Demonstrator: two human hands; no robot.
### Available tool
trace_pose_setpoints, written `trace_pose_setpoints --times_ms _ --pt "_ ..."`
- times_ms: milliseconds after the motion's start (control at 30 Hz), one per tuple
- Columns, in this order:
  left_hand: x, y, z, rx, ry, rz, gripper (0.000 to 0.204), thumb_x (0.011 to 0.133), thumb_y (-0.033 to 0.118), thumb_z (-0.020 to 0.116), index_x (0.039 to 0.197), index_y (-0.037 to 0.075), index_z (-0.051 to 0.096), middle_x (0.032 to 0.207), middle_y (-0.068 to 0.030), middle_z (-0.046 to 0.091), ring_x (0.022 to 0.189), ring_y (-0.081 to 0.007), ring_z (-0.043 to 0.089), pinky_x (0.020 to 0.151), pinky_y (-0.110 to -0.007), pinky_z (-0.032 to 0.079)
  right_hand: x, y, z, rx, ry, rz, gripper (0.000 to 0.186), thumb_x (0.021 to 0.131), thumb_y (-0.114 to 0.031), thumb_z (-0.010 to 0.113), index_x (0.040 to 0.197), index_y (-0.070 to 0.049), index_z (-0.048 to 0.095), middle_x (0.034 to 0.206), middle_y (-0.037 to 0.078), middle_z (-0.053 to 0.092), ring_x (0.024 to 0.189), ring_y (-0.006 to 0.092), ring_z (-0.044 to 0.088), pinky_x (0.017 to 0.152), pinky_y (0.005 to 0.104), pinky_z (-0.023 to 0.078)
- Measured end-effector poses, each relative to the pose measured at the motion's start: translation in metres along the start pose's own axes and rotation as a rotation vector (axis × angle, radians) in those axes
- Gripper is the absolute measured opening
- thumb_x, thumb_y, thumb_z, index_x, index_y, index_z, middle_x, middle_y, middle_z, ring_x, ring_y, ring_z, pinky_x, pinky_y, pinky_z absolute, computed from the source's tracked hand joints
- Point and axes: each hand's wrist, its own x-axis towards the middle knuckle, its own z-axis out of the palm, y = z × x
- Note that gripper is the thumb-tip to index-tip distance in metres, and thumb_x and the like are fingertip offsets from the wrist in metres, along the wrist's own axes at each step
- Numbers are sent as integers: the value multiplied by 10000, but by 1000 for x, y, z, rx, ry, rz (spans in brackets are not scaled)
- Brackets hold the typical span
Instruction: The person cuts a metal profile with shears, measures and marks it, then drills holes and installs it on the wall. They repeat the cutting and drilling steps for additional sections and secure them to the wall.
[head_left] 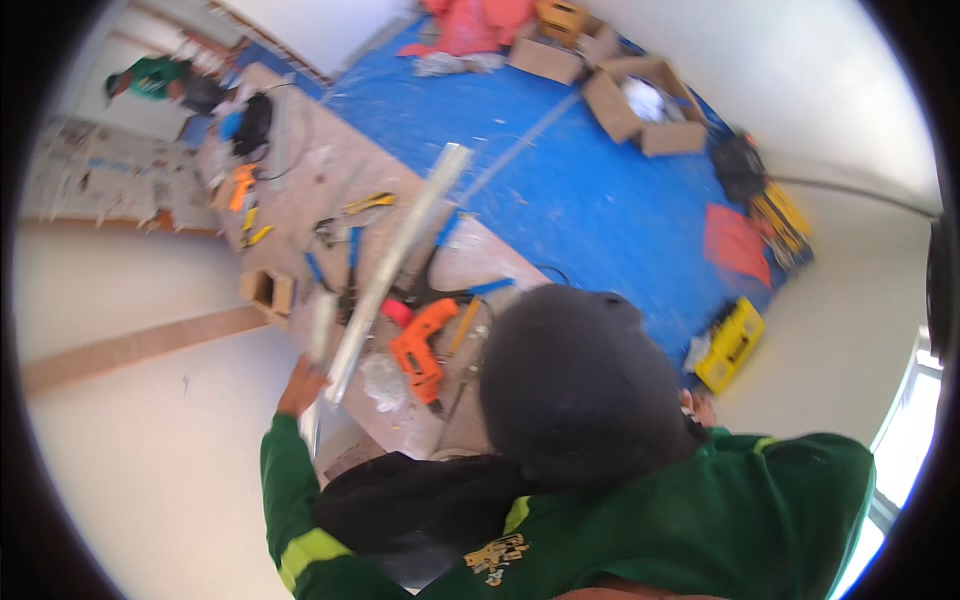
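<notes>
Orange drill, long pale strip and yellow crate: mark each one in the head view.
orange drill (420,352), head view, on its orange body, lying on the workbench.
long pale strip (400,250), head view, midway along its length.
yellow crate (732,343), head view, on its top face, on the blue floor sheet.

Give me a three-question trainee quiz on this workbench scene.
1. True or false: the orange drill lies on the bench.
2. What does the co-worker's green-sleeved hand hold? A) a long pale strip B) a hammer C) a cardboard box
3. What colour is the floor sheet?
Key: 1 true; 2 A; 3 blue.
</notes>
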Motion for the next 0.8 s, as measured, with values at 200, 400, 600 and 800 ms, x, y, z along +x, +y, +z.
trace_pose_setpoints --times_ms 200,400,600,800 --pt "-116 -30 139 -233 411 -334 653 860 98 848 1428 1 540 1169 -132 676 1075 -300 693 921 -451 587 15 -66 -91 410 -167 687 609 1110 -631 499 1197 -110 802 1199 198 692 1157 443 673 1016 584 530" --pt "-126 15 221 -174 377 -312 678 863 125 857 1445 6 532 1193 -143 676 1096 -311 692 936 -456 583 17 -70 -91 306 -148 719 578 1067 -659 564 1197 -155 814 1220 145 695 1215 404 664 1018 623 518" --pt "-132 37 207 -155 401 -243 702 866 152 867 1462 11 524 1216 -154 676 1117 -323 691 950 -461 580 6 -60 -63 289 -107 648 515 1051 -611 596 1235 -177 803 1250 141 698 1250 395 658 1024 625 521" --pt "-147 38 201 -144 439 -229 728 868 179 877 1479 17 516 1240 -165 676 1138 -334 690 964 -466 576 2 -37 -29 280 -68 572 465 1035 -563 628 1274 -199 792 1280 136 702 1285 385 652 1031 627 524"
